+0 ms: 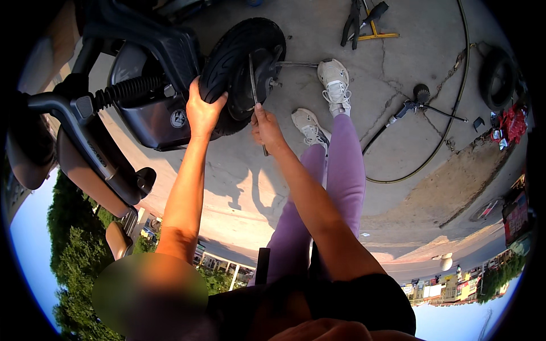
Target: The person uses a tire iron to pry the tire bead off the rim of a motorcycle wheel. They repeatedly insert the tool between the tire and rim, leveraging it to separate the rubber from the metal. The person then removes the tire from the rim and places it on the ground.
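Observation:
The black tyre [222, 59] is on the wheel of a dark scooter [153, 119], at the upper middle. My left hand [203, 111] grips the tyre's near side, thumb and fingers spread around the tread. In my right hand [267, 129] is a long thin metal tyre lever [253, 79], held in a closed fist. Its upper end reaches over the wheel rim, and its lower end sticks out below the fist. A second metal rod [298, 63] runs from the wheel toward my shoe [334, 79]; whether they touch I cannot tell.
A yellow T-shaped tool [376, 36] and black-handled pliers [351, 25] lie at the top. On the right, an air gun [405, 109] and curved hose [449, 142] rest on cracked concrete, near a loose tyre [496, 78] and a red plastic bag [513, 122].

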A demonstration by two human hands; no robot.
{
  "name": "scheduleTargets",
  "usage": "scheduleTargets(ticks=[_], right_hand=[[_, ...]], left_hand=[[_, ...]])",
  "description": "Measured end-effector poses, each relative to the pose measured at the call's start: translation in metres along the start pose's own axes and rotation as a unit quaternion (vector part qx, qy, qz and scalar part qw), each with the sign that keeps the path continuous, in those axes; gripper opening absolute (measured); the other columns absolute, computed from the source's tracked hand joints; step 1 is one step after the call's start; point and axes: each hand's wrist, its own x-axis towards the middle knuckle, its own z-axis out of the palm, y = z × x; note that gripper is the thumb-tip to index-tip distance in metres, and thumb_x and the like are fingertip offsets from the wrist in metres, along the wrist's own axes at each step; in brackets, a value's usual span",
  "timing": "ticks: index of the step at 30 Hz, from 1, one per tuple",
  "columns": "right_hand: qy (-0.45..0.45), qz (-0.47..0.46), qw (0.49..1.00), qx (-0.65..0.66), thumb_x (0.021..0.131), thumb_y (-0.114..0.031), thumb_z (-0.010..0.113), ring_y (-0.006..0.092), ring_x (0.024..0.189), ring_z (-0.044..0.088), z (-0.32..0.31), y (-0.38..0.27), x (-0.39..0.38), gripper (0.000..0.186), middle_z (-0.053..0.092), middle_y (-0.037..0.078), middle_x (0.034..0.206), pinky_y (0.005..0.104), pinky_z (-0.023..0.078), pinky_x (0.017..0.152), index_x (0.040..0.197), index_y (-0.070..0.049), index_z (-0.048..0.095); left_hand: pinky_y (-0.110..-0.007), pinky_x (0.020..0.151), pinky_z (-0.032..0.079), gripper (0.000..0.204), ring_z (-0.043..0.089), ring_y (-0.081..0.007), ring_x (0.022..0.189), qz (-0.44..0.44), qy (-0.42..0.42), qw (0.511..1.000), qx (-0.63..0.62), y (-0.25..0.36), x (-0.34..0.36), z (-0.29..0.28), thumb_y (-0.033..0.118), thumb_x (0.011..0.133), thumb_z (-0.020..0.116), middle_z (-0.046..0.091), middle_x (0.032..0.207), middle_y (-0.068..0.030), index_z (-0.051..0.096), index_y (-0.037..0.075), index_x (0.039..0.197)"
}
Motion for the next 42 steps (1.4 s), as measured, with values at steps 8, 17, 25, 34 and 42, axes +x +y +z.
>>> scheduleTargets(ticks=[8,17,25,34,42], right_hand=[[-0.026,-0.007,0.905,-0.424,0.097,-0.053,0.041,0.0098,0.041,0.029,-0.104,-0.131,-0.01,0.052,0.035,-0.002,0.052,0.0291,0.024,0.039,0.072,-0.008,0.047],[0.039,0.05,0.992,-0.106,0.095,-0.054,0.045,0.0063,0.036,0.03,-0.036,-0.039,-0.042,0.051,0.034,-0.004,0.052,0.0242,0.02,0.033,0.068,-0.011,0.044],[0.058,-0.039,0.997,-0.016,0.095,-0.056,0.044,0.0067,0.035,0.03,0.013,0.015,0.004,0.053,0.031,-0.003,0.049,0.0248,0.021,0.033,0.067,-0.011,0.043],[-0.027,0.035,0.982,-0.183,0.093,-0.061,0.041,0.007,0.038,0.026,-0.059,-0.033,-0.004,0.055,0.029,-0.004,0.052,0.0252,0.02,0.035,0.071,-0.01,0.042],[0.004,-0.017,0.977,-0.213,0.095,-0.059,0.039,0.0066,0.04,0.027,-0.049,-0.019,-0.016,0.054,0.031,-0.003,0.053,0.0249,0.021,0.036,0.074,-0.009,0.043]], left_hand=[[-0.038,0.088,0.047,0.068,0.062,-0.0353,0.102,-0.012,-0.002,1.0,0.002,0.008,-0.011,-0.003,0.021,0.066,0.076,0.063,0.111,-0.0209,0.048,0.004,0.127],[-0.042,0.082,0.05,0.068,0.062,-0.0373,0.097,-0.047,0.002,0.999,0.024,0.015,-0.004,-0.003,0.025,0.061,0.075,0.064,0.107,-0.0162,0.05,0.012,0.123],[-0.041,0.081,0.05,0.065,0.063,-0.0372,0.096,-0.035,0.014,0.999,-0.003,0.009,0.0,0.0,0.022,0.061,0.076,0.065,0.105,-0.0163,0.053,0.011,0.121],[-0.042,0.081,0.05,0.067,0.063,-0.0358,0.097,-0.028,0.029,0.999,0.03,0.009,-0.01,0.006,0.024,0.06,0.075,0.065,0.107,-0.0144,0.053,0.012,0.123],[-0.04,0.085,0.049,0.068,0.063,-0.0326,0.1,-0.02,0.033,0.999,-0.029,-0.007,-0.022,0.004,0.025,0.06,0.076,0.064,0.109,-0.013,0.054,0.011,0.123]])
